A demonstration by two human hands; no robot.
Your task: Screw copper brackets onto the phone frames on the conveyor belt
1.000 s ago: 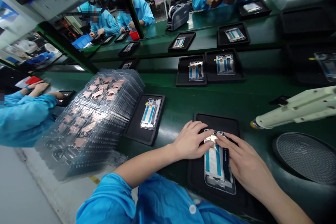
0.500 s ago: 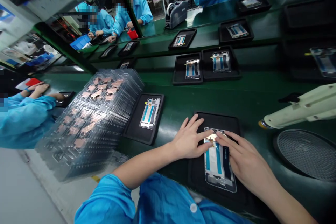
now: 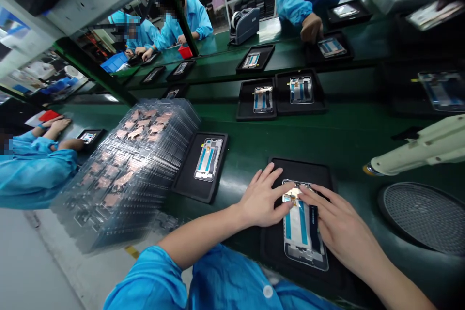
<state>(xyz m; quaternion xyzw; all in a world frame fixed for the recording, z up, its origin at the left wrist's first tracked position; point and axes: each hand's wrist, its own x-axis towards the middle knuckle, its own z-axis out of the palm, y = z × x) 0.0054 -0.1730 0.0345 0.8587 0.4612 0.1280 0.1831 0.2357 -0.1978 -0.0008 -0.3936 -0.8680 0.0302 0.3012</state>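
Observation:
A phone frame (image 3: 300, 232) with blue strips and a black flex strip lies in a black tray (image 3: 272, 242) in front of me. My left hand (image 3: 262, 198) reaches over from the left, fingers spread, its index finger and thumb touching the frame's upper part. From the right, my right hand (image 3: 336, 213) rests with its fingers stretched across the top right of the frame. The fingertips of both hands meet close together near a small gold-coloured flex piece (image 3: 291, 198). Whatever lies right under the fingertips is hidden.
Left of me rises a tall stack of clear plastic trays (image 3: 145, 164) with copper-coloured pieces. Beside it sits another black tray (image 3: 191, 186) with a phone frame. A pale nozzle arm (image 3: 410, 155) and a round mesh grille (image 3: 425, 215) are on the right. Co-workers sit across the green bench.
My hands stay almost still on the phone frame. Across the bench, a co-worker's hand has come down to a tray, and their other hand holds a pale flat item at the right.

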